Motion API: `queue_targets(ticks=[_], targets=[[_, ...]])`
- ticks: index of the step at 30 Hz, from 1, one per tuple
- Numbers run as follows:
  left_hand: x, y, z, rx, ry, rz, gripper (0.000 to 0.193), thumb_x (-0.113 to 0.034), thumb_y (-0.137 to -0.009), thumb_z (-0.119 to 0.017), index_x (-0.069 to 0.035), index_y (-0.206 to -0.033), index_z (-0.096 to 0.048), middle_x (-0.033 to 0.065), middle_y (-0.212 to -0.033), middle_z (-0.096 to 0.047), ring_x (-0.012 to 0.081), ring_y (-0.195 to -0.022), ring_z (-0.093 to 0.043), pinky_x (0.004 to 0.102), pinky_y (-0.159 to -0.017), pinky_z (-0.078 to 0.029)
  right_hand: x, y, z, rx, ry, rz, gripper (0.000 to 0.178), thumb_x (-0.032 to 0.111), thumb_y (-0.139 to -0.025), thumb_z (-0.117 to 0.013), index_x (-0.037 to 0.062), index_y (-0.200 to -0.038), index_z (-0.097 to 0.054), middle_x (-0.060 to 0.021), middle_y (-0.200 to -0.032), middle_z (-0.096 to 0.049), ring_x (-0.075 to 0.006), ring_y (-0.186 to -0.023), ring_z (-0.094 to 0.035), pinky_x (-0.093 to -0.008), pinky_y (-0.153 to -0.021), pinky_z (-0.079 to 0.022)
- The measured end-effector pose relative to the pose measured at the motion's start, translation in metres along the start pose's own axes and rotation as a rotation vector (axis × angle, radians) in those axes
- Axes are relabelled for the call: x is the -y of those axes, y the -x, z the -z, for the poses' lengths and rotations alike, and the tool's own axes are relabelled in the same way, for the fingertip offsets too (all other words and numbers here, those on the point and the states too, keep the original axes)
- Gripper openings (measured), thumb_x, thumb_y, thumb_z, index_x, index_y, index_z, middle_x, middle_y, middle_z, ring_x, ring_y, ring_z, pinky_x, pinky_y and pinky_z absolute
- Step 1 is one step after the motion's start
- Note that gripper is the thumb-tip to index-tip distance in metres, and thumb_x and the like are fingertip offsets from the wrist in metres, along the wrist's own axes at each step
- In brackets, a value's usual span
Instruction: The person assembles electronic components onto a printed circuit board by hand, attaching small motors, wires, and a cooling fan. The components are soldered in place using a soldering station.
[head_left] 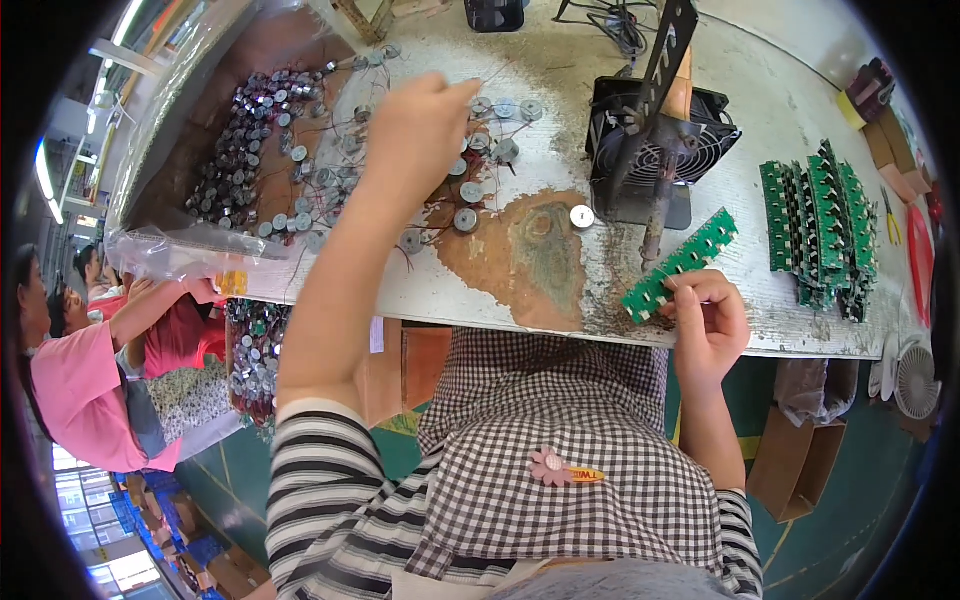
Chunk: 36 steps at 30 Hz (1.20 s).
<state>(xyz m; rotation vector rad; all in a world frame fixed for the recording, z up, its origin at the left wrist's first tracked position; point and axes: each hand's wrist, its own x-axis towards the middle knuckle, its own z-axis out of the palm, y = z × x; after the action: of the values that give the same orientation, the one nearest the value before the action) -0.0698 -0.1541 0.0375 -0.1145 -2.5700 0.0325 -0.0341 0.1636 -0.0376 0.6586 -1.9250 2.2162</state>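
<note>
the right hand (714,318) pinches a long green, white-dotted circuit board (698,250); how the left hand (416,130) closes i can't tell. a plastic-lined box (200,105) holds heaped silvery motors (245,160).

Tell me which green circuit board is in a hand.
The single slanted board pinched in the right hand; the other boards sit bunched together farther right.

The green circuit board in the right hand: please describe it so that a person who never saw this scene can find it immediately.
On the whitish worktable, find the black fan. Nearer the person, the right hand holds the green circuit board, slanting up to the right. Unlike the clustered green boards farther right, it is single and held.
</note>
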Motion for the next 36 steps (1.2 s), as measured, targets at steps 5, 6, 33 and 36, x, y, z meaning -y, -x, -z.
queue_targets(ticks=[5,6,33,36], targets=[[0.018,-0.031,-0.031,0.368,-0.275,-0.143,0.015,-0.005,-0.074,-0.057,-0.007,-0.086,-0.065,0.0145,-0.074,-0.065,0.0317,-0.071,-0.065,0.0444,-0.058,-0.05,-0.003,-0.001,0.0,0.001,0.021,-0.005,0.008,-0.006,-0.088,-0.053,-0.0006,-0.084,-0.049,-0.0144,-0.092,-0.059,-0.0097,-0.068,-0.056,-0.0205,-0.061,-0.047],[0.023,-0.031,-0.035,0.417,-0.329,-0.131,0.015,-0.004,-0.073,-0.056,-0.008,-0.086,-0.064,0.0146,-0.072,-0.064,0.0319,-0.072,-0.065,0.0449,-0.058,-0.051,-0.002,0.0,0.0,0.01,0.019,-0.001,0.008,-0.007,-0.087,-0.053,-0.0007,-0.084,-0.049,-0.0143,-0.092,-0.059,-0.0097,-0.068,-0.056,-0.0204,-0.061,-0.047],[-0.132,0.077,0.025,0.6,1.659,0.921,0.013,-0.013,-0.088,-0.061,0.0,-0.09,-0.063,-0.0018,-0.065,-0.055,0.0038,-0.051,-0.043,0.0165,-0.047,-0.032,0.0,-0.007,-0.001,0.163,0.298,0.348,0.013,-0.008,-0.076,-0.062,-0.0012,-0.081,-0.052,-0.0157,-0.084,-0.062,-0.015,-0.059,-0.054,-0.0238,-0.05,-0.043],[-0.135,0.079,0.021,0.543,1.51,0.794,0.016,-0.015,-0.088,-0.062,0.001,-0.088,-0.064,-0.0019,-0.069,-0.057,0.003,-0.058,-0.048,0.0183,-0.051,-0.037,-0.003,-0.008,0.001,0.151,0.3,0.396,0.014,-0.009,-0.074,-0.064,-0.0013,-0.081,-0.053,-0.0156,-0.084,-0.062,-0.0146,-0.056,-0.054,-0.0235,-0.048,-0.043]])
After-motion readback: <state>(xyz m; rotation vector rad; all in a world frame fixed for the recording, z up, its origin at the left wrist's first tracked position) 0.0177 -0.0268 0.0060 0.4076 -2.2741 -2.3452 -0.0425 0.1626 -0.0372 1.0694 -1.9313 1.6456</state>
